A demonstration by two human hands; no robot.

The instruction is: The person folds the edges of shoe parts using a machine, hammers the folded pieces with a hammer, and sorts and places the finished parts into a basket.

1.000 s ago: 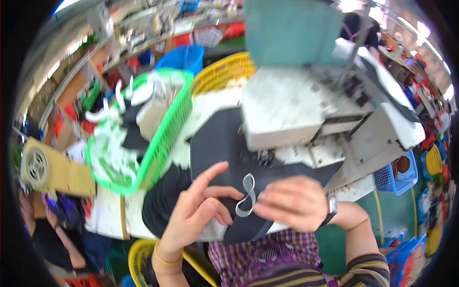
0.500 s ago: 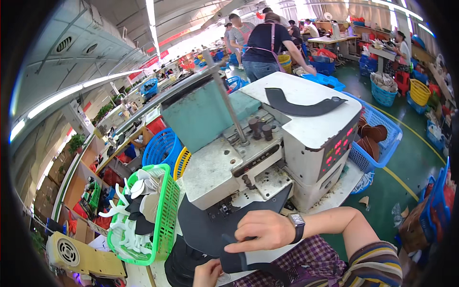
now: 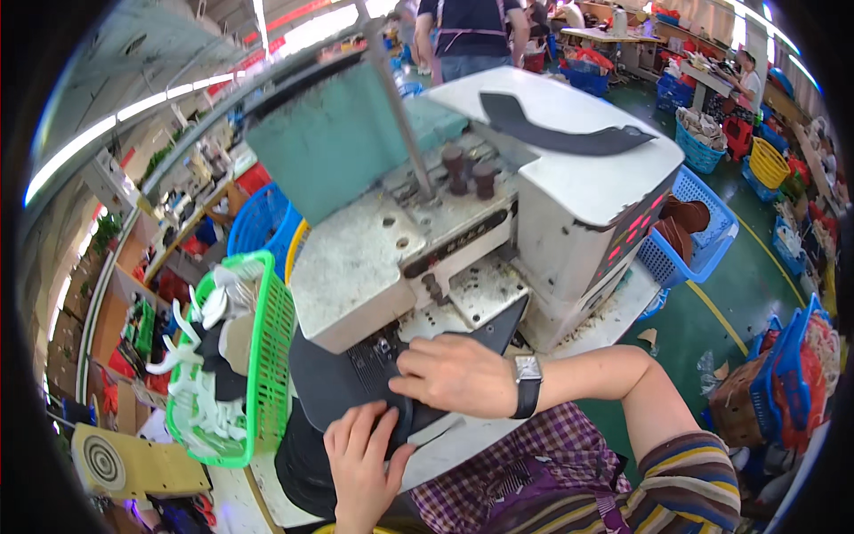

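My left hand (image 3: 363,458) lies with stretched, slightly spread fingers at the near edge of a black curved flat piece (image 3: 403,416). My right hand (image 3: 458,376), a watch on its wrist, has its fingers bent and pressed together over the same piece, in front of the machine's working opening; its fingertips are partly hidden. Beneath the hands is a dark work plate (image 3: 329,378) fixed to a worn white bench machine (image 3: 356,267). Another black curved piece (image 3: 560,133) rests on the machine's top. A stack of black pieces (image 3: 302,467) lies beside my left hand, below the plate.
A green basket (image 3: 271,356) of white and black cut parts stands at the left. Right of the machine is a blue basket (image 3: 712,258) with brown pieces. A cream-coloured device (image 3: 138,463) sits at the lower left. Behind the machine a person (image 3: 471,36) stands.
Both hands have moved up toward the machine with the black piece, now near its opening. My left fingers have gone from a pinch to lying flat. The view has shifted, and the person behind stands straighter.
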